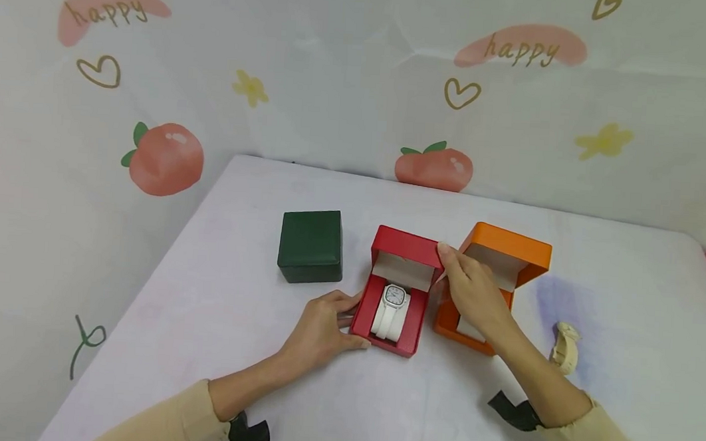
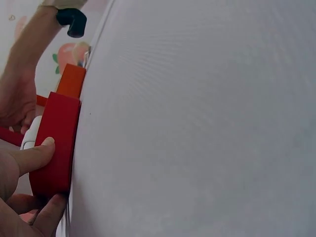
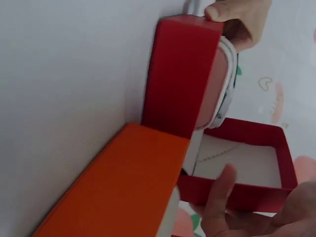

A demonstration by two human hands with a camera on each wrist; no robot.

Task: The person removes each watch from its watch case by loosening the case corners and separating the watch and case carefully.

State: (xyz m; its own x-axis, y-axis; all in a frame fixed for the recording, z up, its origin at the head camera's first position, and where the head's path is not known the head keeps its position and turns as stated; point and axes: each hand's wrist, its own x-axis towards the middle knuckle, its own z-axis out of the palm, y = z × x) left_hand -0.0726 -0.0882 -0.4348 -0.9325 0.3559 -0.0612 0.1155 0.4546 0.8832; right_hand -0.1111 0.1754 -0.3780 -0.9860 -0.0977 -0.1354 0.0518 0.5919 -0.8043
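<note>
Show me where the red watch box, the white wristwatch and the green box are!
Red watch box (image 1: 407, 247): head view, on its raised lid.
White wristwatch (image 1: 394, 295): head view, on its dial.
Green box (image 1: 311, 237): head view, on top of its closed lid.

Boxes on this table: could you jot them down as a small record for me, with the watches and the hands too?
Green box: closed, left of red box
Red box: open, white watch inside
Orange box: open, right of red box, inside partly hidden
Beige watch: on table, right of orange box
Left hand: grips red box's base
Right hand: holds red box's lid at its right side
</note>
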